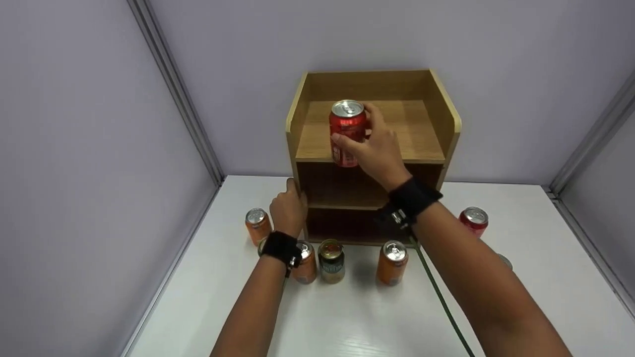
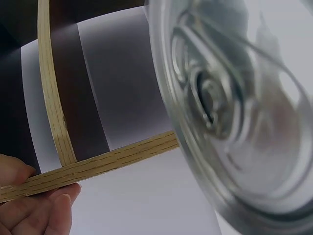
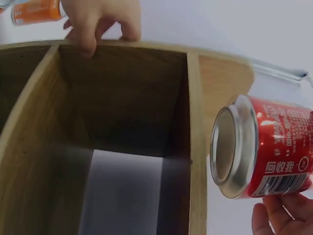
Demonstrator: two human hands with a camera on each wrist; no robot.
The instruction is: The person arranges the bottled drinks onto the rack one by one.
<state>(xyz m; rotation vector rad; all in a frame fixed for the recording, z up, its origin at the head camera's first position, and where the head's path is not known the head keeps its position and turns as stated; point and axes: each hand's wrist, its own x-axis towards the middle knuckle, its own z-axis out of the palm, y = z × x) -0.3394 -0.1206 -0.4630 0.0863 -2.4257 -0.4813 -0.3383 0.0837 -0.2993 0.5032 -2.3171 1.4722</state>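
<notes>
My right hand (image 1: 384,151) grips a red soda can (image 1: 347,124), thumb in front and fingers behind. The can is upright in front of the wooden shelf's top level (image 1: 369,84), its base near that level's front edge. In the right wrist view, the can's silver bottom (image 3: 226,144) and printed side show beside the shelf. My left hand (image 1: 288,210) holds the shelf's left side panel. In the left wrist view, the thumb and fingers (image 2: 61,210) lie on opposite sides of the panel's edge (image 2: 112,164).
Orange cans (image 1: 258,225), (image 1: 303,265), (image 1: 392,265) and a dark can with a gold top (image 1: 331,263) stand before and left of the shelf. A red can (image 1: 475,220) stands at right, a partly hidden one (image 1: 505,260) beside my forearm. A dark green cable (image 1: 441,295) crosses the table.
</notes>
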